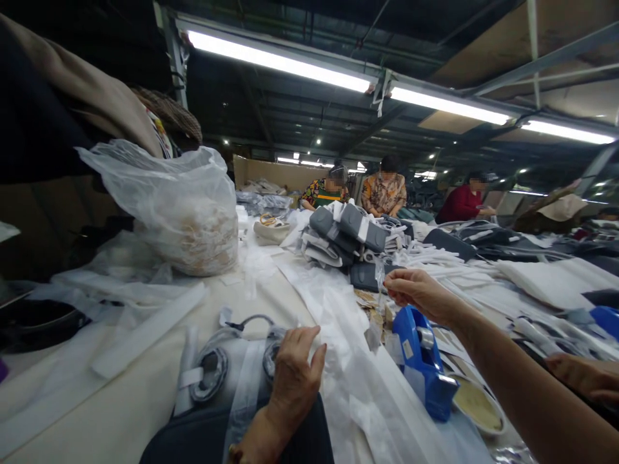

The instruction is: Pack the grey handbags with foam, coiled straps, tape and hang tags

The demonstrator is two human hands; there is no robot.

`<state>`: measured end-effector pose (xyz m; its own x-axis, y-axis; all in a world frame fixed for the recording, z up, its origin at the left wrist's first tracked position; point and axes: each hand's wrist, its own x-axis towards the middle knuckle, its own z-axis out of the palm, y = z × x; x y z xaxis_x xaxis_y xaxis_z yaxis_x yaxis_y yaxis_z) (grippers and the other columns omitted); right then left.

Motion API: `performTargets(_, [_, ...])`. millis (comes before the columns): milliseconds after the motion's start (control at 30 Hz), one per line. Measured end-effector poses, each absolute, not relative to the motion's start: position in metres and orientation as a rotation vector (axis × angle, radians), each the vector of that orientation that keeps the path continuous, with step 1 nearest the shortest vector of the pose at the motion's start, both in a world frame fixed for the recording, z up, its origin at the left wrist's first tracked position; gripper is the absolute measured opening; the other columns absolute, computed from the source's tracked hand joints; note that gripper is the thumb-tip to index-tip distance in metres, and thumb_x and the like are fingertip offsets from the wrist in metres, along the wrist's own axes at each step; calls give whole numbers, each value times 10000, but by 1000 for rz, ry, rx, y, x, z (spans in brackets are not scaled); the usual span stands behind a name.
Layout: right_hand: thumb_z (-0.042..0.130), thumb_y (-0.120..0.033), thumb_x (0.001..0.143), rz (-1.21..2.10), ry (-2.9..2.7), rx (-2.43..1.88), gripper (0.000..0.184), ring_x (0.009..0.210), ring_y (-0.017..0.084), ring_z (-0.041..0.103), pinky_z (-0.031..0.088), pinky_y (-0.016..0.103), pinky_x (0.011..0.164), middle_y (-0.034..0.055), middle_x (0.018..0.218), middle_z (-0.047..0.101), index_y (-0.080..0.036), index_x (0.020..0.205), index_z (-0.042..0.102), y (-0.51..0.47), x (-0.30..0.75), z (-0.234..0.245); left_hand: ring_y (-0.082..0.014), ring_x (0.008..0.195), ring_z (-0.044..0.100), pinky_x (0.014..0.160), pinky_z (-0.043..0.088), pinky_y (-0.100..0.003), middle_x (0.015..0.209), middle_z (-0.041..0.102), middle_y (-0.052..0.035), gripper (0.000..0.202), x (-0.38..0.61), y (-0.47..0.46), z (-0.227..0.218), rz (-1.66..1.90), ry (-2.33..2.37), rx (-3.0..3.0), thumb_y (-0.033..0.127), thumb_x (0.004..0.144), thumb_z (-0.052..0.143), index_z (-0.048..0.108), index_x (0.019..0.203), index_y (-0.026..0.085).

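Observation:
My left hand [297, 364] lies over the right side of a dark bag [193, 435], its fingers stretched and no grip visible. It partly covers one of two film-wrapped rings; the other wrapped ring [209, 375] shows to the left. A translucent strip [245, 380] runs down the bag between them. Farther forward, my right hand [413, 291] is raised with thumb and fingertips pinched on a clear strip of tape [380, 283], which hangs down from them. Just below that hand stands a blue tape dispenser [425, 361].
A plastic sack [193, 212] stands at the left. Stacked grey bags [345, 235] and white wrapping strips cover the table's middle and right. A round tin [478, 403] sits beside the dispenser. Another person's hand [585, 377] is at the right edge; several people work across the table.

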<state>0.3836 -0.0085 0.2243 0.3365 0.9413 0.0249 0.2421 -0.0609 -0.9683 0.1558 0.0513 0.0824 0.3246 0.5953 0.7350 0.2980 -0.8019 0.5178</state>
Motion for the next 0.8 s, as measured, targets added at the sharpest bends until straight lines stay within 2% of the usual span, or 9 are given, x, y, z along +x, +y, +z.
performTargets(133, [708, -351, 563, 911, -1181, -1510, 255, 431, 48, 363, 228, 220, 449, -40, 491, 488, -144, 587, 563, -11, 355, 228, -205, 845, 579, 765, 483, -346, 959, 666, -96, 329, 174, 54, 109, 1136, 737, 2012, 101, 714, 513, 645, 1013, 138])
performTargets(267, [693, -332, 591, 964, -1255, -1471, 225, 443, 52, 382, 234, 217, 451, -40, 503, 493, -138, 614, 581, -8, 333, 225, -142, 704, 558, 712, 470, -282, 943, 673, -53, 428, 181, 57, 116, 1043, 726, 1948, 50, 642, 508, 651, 1031, 156])
performTargets(433, [653, -299, 638, 1002, -1346, -1425, 175, 460, 53, 391, 251, 213, 454, -35, 537, 512, -142, 629, 577, -2, 316, 222, -105, 563, 491, 599, 416, -236, 704, 653, -2, 237, 177, 55, 110, 954, 706, 1829, 98, 684, 500, 690, 813, 155])
performTargets(567, [640, -287, 656, 1003, -1375, -1398, 158, 469, 56, 399, 268, 214, 463, -32, 548, 521, -142, 647, 581, -1, 311, 222, -99, 537, 473, 536, 373, -217, 644, 626, 6, 185, 170, 52, 105, 903, 668, 1722, 159, 676, 540, 688, 786, 146])
performTargets(800, [634, -279, 671, 994, -1385, -1405, 145, 472, 57, 394, 260, 213, 458, -36, 551, 513, -145, 664, 580, -4, 311, 222, -146, 681, 587, 659, 439, -245, 753, 698, -51, 249, 163, 49, 106, 838, 607, 1579, 142, 637, 510, 689, 808, 123])
